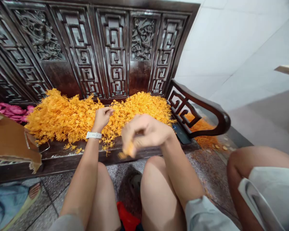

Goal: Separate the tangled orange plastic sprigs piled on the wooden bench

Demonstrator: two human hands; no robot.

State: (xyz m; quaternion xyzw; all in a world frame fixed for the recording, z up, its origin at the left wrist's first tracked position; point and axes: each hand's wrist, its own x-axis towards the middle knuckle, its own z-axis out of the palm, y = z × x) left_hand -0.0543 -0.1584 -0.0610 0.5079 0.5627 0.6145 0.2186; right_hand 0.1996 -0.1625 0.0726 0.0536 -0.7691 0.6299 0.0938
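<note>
A long heap of small yellow-orange flowers [65, 115], looking artificial, lies along the seat of a dark wooden bench [69, 157]. Over the middle of this heap is my left hand [101, 118], wearing a white wristband, its fingers pinched together. What it pinches, if anything, cannot be made out. Nearer to me, above the front edge of the seat, my right hand [148, 130] is blurred by motion. Its fingertips are closed on a small yellow-orange flower piece [128, 150], also smeared.
A cardboard box [12, 138] and pink flowers [13, 112] sit at the left. The bench's curved armrest [207, 110] rises at the right, beside a dark phone-like object [182, 134]. Orange pieces [203, 130] lie on the floor beyond. Another person's knee [245, 163] is close at right.
</note>
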